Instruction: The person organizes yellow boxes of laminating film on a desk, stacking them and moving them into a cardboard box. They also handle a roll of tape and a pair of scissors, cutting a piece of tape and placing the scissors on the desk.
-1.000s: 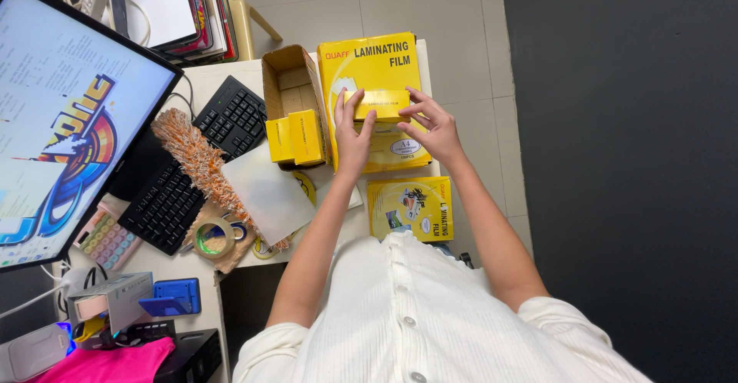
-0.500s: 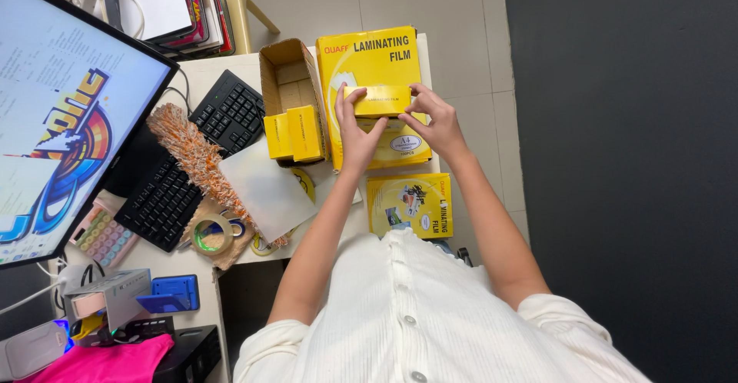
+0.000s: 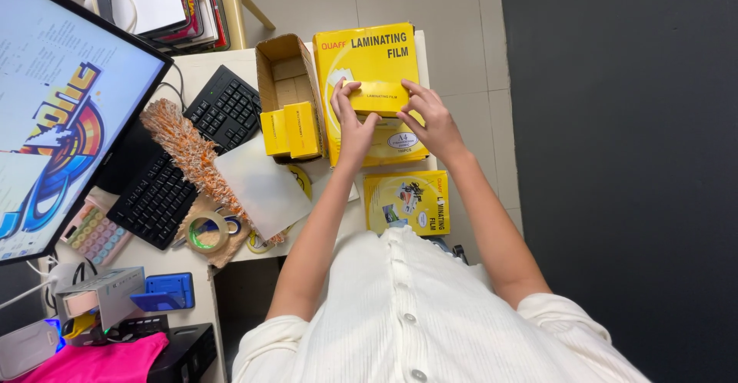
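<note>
An office desk: computer monitor [image 3: 69,114], black keyboard [image 3: 188,156], calculator [image 3: 96,234], tape roll [image 3: 206,233].

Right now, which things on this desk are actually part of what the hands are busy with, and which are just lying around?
In hand:
small yellow box, held by the left hand and right hand
large yellow box beneath it
open cardboard carton with two more small yellow boxes

Lying about:
keyboard
monitor
duster
tape roll
calculator
flat yellow pack
</note>
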